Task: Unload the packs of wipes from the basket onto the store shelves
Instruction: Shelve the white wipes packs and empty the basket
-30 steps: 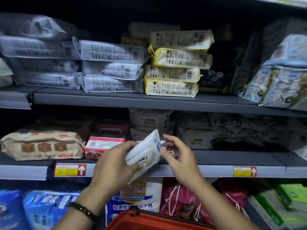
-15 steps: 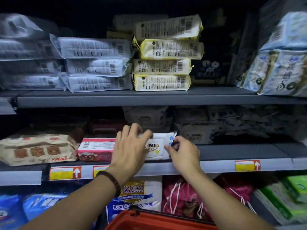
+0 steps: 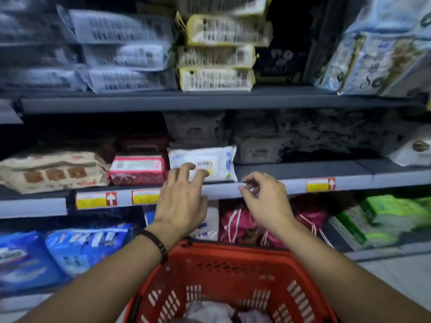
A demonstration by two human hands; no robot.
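Shelf edge of middle tier: grey strip running full width, fitted with yellow price tags. Bare shelf surface to right of white wipes pack, up to dark packs at rear. Left of pack: pink-and-white pack just beside it, then tan paper-wrapped pack. Upper tier closed overhead by grey shelf board carrying stacked yellow-edged packs and grey packs. Lower tier filled with blue packs, pink drawstring bags, green packs.

Lighting dim; upper rows blurred, print unreadable.

White wipes pack lying flat at front of middle tier, label side up, front edge near shelf lip. Left hand spread, palm down, fingertips over front part of pack; contact cannot be confirmed, nothing gripped. Right hand loosely curled, empty, fingers near pack's lower right corner, apart from it. Dark bracelet on left wrist.

Red basket below both forearms, perforated walls, pale packs visible at bottom.
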